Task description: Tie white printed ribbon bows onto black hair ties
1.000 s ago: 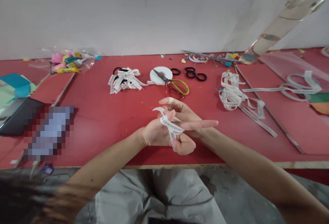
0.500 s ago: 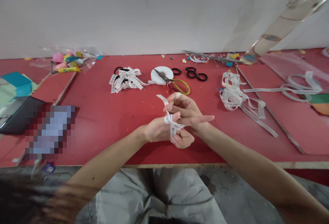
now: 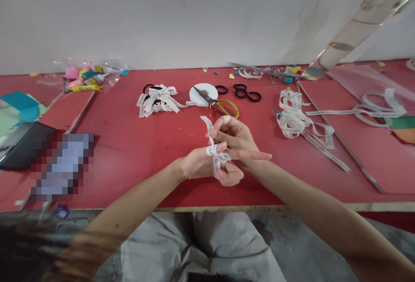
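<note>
A white ribbon (image 3: 216,157) printed with black lettering is wound around the fingers of my left hand (image 3: 197,165), which hovers just above the red table (image 3: 129,144) near its front edge. That hand's index finger points straight out to the right; its other fingers curl in over the ribbon. My right hand (image 3: 238,137) sits just behind it, fingers closed in a pinch on the ribbon's free end, which sticks up and to the left.
Scissors (image 3: 223,106) lie on a white ribbon spool (image 3: 201,94) behind my hands, with black hair ties (image 3: 247,94) and finished ribbon bows (image 3: 158,99) alongside. Loose ribbon (image 3: 293,121) is piled at right. A blurred phone (image 3: 61,165) and a dark tablet (image 3: 19,144) lie at left.
My right hand has lifted the ribbon's free end up and drawn in closer over my left hand. The wrap on my left fingers has tightened. Both hands shifted slightly away from me.
</note>
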`<state>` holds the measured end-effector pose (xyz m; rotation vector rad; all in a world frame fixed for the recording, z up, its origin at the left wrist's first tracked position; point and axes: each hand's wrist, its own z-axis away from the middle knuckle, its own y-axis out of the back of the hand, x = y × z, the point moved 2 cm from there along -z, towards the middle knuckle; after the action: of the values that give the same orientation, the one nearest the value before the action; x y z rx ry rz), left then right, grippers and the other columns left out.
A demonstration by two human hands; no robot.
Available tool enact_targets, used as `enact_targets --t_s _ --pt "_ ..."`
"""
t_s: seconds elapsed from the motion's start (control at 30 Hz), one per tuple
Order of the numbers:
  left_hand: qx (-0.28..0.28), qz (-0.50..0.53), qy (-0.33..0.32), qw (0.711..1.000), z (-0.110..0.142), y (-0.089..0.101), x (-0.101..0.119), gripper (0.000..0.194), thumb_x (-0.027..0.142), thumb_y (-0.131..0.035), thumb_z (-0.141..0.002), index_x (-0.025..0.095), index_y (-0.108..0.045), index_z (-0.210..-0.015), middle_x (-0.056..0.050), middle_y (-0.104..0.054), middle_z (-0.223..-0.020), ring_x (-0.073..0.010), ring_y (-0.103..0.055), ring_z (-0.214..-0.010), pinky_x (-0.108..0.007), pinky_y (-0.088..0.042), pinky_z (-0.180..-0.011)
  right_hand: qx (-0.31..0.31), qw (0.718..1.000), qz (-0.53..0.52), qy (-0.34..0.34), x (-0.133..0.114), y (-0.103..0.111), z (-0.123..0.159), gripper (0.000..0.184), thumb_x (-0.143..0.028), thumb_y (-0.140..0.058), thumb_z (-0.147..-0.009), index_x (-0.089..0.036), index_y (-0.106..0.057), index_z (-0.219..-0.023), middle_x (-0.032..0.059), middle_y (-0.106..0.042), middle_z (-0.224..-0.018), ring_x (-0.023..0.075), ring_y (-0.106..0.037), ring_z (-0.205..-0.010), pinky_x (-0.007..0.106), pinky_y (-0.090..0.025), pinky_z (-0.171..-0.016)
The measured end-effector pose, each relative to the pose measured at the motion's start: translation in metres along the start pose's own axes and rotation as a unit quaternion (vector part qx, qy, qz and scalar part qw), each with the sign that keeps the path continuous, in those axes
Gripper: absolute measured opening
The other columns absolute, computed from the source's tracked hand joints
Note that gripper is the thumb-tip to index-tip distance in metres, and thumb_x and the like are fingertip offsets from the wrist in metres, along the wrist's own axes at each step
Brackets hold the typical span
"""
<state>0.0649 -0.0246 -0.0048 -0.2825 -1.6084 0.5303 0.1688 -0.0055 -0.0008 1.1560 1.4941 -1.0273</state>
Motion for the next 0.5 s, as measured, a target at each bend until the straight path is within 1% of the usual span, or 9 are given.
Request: enact_targets --t_s 0.07,0.13,0.23,0.37,0.43,0.5 --pt "0.001 -0.009 -0.001 1.000 0.0003 -0.0006 0.0012 0.092 0.084 -0.026 -0.079 0.012 -0.061 -0.126 0.005 -0.025 -0.056 -0.0129 -0.019 -0.053 -0.032 -0.021 -0.057 -0.006 0.999 -0.043 -0.022 0.0002 -0.0012 0.0000 0.029 -0.043 -0.075 -0.078 -0.020 -0.056 -0.076 -0.0021 -0.059 -0.069 0.0094 -0.055 -0.060 0.023 -0.047 -0.053" --pt "-0.003 -0.009 -0.006 1.000 0.0009 -0.0009 0.0023 0.095 0.084 -0.023 -0.079 0.011 -0.057 -0.129 0.005 -0.025 -0.057 -0.0129 -0.018 -0.053 -0.032 -0.021 -0.057 -0.008 0.996 -0.082 -0.042 0.0007 -0.0023 0.0000 0.032 -0.042 -0.078 -0.074 -0.020 -0.055 -0.073 -0.0027 -0.058 -0.067 0.0089 -0.053 -0.057 0.023 -0.046 -0.052" --pt "-0.009 0.002 -0.005 1.000 0.0019 0.0002 0.0024 0.096 0.083 -0.021 -0.080 0.013 -0.047 -0.140 0.005 -0.026 -0.058 -0.0133 -0.018 -0.054 -0.031 -0.021 -0.057 -0.009 0.994 -0.092 -0.050 0.0016 -0.0020 -0.0005 0.032 -0.043 -0.080 -0.072 -0.021 -0.057 -0.073 -0.0024 -0.058 -0.065 0.0102 -0.053 -0.056 0.024 -0.046 -0.050" --pt "-0.007 0.025 -0.015 1.000 0.0020 0.0022 0.0011 0.093 0.080 -0.021 -0.083 0.016 -0.035 -0.149 0.006 -0.027 -0.059 -0.0133 -0.019 -0.053 -0.031 -0.020 -0.057 -0.034 0.995 -0.079 -0.058 0.0029 -0.0002 -0.0023 0.031 -0.046 -0.080 -0.071 -0.023 -0.058 -0.073 0.0008 -0.061 -0.069 0.0139 -0.057 -0.059 0.029 -0.051 -0.053" --pt "0.005 0.029 -0.027 0.999 0.0014 0.0025 0.0007 0.089 0.077 -0.022 -0.086 0.016 -0.033 -0.150 0.006 -0.028 -0.060 -0.0130 -0.021 -0.053 -0.030 -0.020 -0.057 -0.043 0.994 -0.073 -0.065 0.0036 0.0008 -0.0034 0.029 -0.046 -0.078 -0.073 -0.023 -0.061 -0.079 0.0024 -0.064 -0.072 0.0159 -0.060 -0.062 0.030 -0.053 -0.055" --pt "0.030 0.025 -0.051 0.998 0.0007 0.0024 0.0019 0.087 0.075 -0.026 -0.087 0.015 -0.034 -0.150 0.006 -0.030 -0.060 -0.0127 -0.022 -0.053 -0.030 -0.021 -0.056 -0.042 0.994 -0.069 -0.079 0.0055 0.0022 -0.0045 0.030 -0.046 -0.075 -0.076 -0.024 -0.062 -0.091 0.0028 -0.065 -0.074 0.0165 -0.061 -0.063 0.030 -0.053 -0.056"
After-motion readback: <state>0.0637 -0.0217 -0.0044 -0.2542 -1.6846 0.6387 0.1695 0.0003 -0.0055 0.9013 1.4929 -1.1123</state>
